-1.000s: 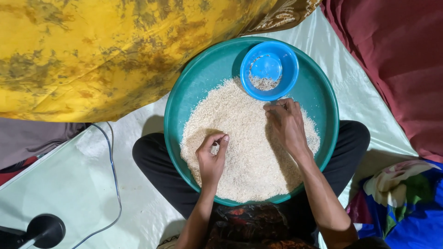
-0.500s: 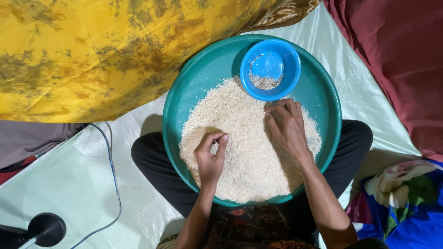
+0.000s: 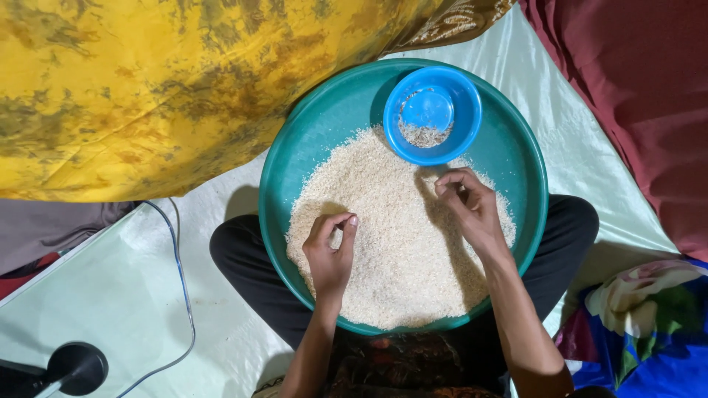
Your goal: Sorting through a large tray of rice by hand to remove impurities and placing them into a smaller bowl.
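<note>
While both hands pick through rice [image 3: 398, 243], a round teal tray [image 3: 324, 125] rests across the person's lap.

Left hand [image 3: 330, 254] is curled, thumb and fingertips pinched over the grains near the tray's left side; whether it holds a grain I cannot tell. Right hand [image 3: 470, 210] is pinched too, just below the glossy blue bowl [image 3: 433, 112] at the tray's far edge, holding discarded bits. Sorting goes best spreading the dull, granular heap thin, lifting flecks singly.
</note>
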